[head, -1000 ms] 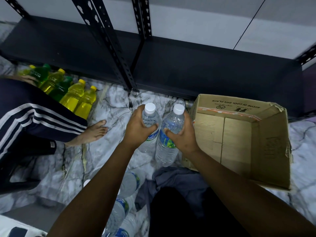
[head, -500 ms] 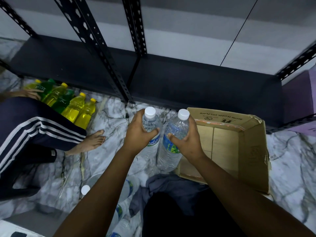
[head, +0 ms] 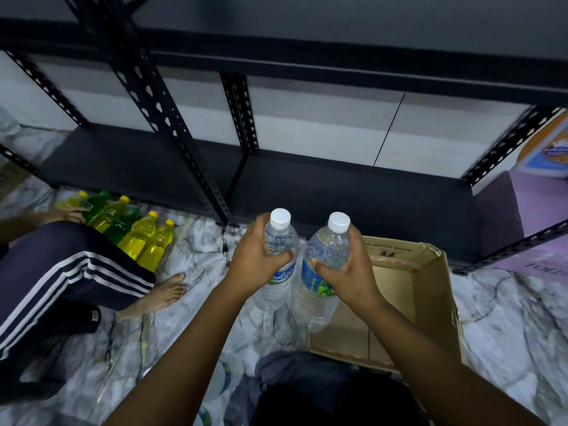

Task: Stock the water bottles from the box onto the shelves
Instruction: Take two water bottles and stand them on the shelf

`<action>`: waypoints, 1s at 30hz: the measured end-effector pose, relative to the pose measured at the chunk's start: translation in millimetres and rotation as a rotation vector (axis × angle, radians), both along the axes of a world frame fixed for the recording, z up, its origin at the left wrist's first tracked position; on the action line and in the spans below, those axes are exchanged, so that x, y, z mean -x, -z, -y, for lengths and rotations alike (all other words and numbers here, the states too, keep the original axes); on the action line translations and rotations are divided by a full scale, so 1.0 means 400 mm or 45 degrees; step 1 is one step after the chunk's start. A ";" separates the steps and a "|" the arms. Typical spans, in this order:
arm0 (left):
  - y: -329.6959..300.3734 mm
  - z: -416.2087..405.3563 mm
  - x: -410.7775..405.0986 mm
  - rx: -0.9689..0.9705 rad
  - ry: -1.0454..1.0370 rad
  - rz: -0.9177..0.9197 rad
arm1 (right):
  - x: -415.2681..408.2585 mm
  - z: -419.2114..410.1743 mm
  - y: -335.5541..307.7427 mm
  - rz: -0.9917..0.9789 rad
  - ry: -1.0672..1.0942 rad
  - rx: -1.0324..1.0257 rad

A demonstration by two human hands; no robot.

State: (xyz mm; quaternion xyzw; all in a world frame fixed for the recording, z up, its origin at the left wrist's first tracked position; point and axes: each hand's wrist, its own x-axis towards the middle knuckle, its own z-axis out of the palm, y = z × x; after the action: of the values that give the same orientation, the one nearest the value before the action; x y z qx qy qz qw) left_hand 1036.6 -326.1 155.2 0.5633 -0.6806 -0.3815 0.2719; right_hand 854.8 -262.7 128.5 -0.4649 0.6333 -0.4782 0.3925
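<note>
My left hand [head: 256,259] grips a clear water bottle [head: 278,290] with a white cap just below its neck. My right hand [head: 345,272] grips a second water bottle [head: 319,298] the same way. Both bottles are upright, side by side, lifted above the marble floor in front of the black metal shelf [head: 307,182]. The cardboard box [head: 430,305] lies open on the floor to the right of the bottles; its visible inside holds nothing. More water bottles [head: 221,379] lie on the floor under my left arm.
Another person sits at the left, a striped trouser leg [head: 61,281] and bare foot [head: 166,290] on the floor, a hand on several yellow and green bottles [head: 135,235]. Slotted black uprights [head: 153,99] stand ahead. A purple box [head: 522,210] sits at right.
Both hands have raised the two bottles higher and slightly toward the shelf. The view has tilted up, showing an upper shelf board and more of the wall.
</note>
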 end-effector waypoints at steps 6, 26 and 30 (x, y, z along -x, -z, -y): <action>-0.102 0.027 0.063 0.058 0.102 -0.004 | 0.075 0.000 -0.107 -0.078 0.018 0.052; -0.535 0.082 0.249 0.353 0.176 -0.273 | 0.255 0.045 -0.577 -0.165 0.021 0.474; -0.600 0.080 0.267 0.425 0.165 -0.294 | 0.269 0.043 -0.645 -0.233 0.044 0.562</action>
State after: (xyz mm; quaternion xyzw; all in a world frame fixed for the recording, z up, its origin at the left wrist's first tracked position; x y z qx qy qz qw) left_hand 929.9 -358.1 395.4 0.4179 -0.7337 -0.3420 0.4124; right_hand 747.3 -279.9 386.6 -0.5699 0.5543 -0.5677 0.2139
